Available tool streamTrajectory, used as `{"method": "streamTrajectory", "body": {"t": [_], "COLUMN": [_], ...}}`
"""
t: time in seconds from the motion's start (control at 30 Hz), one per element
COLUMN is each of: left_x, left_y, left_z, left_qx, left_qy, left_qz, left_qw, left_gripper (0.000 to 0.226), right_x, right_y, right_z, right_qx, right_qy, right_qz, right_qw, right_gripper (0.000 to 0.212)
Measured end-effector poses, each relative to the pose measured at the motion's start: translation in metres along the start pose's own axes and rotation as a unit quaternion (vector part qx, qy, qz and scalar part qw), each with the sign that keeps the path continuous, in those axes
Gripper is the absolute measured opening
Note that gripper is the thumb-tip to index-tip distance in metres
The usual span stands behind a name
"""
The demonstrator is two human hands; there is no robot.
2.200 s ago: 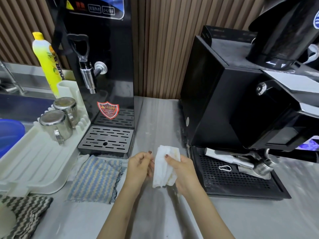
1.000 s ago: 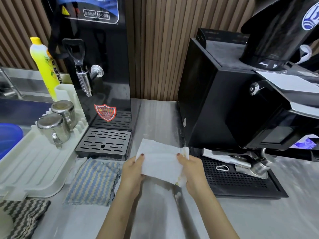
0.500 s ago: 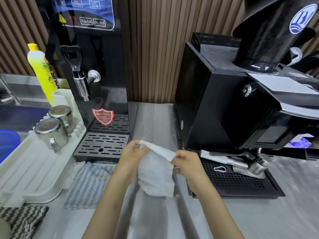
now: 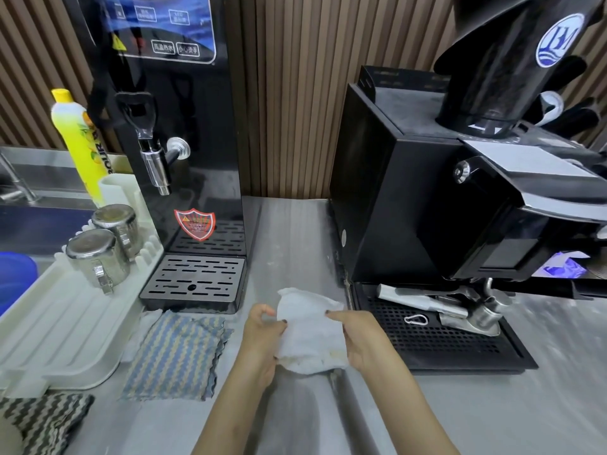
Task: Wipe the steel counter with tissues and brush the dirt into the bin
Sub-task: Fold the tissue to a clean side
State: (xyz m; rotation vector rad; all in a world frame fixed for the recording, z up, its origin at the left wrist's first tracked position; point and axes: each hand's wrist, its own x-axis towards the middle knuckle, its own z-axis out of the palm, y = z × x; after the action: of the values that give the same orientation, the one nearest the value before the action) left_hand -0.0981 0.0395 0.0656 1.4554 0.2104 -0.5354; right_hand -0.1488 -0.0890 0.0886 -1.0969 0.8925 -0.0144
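Observation:
A white tissue (image 4: 310, 333), folded and stained yellowish along its lower edge, is held just above the steel counter (image 4: 292, 238). My left hand (image 4: 261, 336) pinches its left side and my right hand (image 4: 363, 336) grips its right side. Both hands hover over the strip of counter between the two black machines. No bin or brush is in view.
A black hot-water dispenser (image 4: 170, 133) with its drip tray (image 4: 195, 282) stands at the left, an espresso machine (image 4: 437, 205) at the right. A blue striped cloth (image 4: 175, 354), a white drying rack (image 4: 62, 326) with two steel cups (image 4: 98, 257) and a yellow bottle (image 4: 78, 142) lie left.
The tissue was spread flat between both hands, then folded over; now it is bunched into a thicker pad between them. The camera has tilted down slightly.

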Motion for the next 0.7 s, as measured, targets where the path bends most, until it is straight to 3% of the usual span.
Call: {"method": "streamTrajectory", "body": {"t": [0.03, 0.17, 0.3, 0.37, 0.5, 0.6, 0.7], "left_x": [0.000, -0.003, -0.008, -0.009, -0.010, -0.010, -0.008], "left_y": [-0.001, 0.003, 0.013, 0.016, 0.022, 0.024, 0.026], "left_z": [-0.002, -0.009, -0.007, -0.006, -0.007, -0.010, -0.013], "left_qx": [0.003, -0.021, -0.061, -0.059, -0.060, -0.053, -0.044], "left_qy": [-0.009, -0.040, -0.047, -0.038, -0.042, -0.058, -0.076], "left_qz": [0.001, 0.027, 0.055, 0.076, 0.114, 0.126, 0.134], "left_qw": [1.000, 0.999, 0.995, 0.995, 0.991, 0.989, 0.987], "left_gripper": [0.031, 0.039, 0.026, 0.021, 0.027, 0.034, 0.040], "right_x": [-0.002, -0.001, -0.002, -0.006, -0.013, -0.017, -0.018], "right_y": [0.000, 0.002, 0.004, 0.002, -0.002, -0.005, -0.008], "right_z": [-0.001, -0.006, -0.004, -0.003, 0.000, 0.001, 0.001], "right_qx": [0.004, 0.022, -0.030, -0.008, -0.047, -0.085, -0.152], "right_qy": [0.004, 0.021, 0.045, 0.017, -0.057, -0.088, -0.063], "right_qz": [-0.001, -0.058, -0.132, -0.172, -0.205, -0.188, -0.204], "right_qw": [1.000, 0.998, 0.990, 0.985, 0.976, 0.975, 0.965], "right_gripper": [0.004, 0.024, 0.022, 0.011, 0.041, 0.029, 0.031]}}
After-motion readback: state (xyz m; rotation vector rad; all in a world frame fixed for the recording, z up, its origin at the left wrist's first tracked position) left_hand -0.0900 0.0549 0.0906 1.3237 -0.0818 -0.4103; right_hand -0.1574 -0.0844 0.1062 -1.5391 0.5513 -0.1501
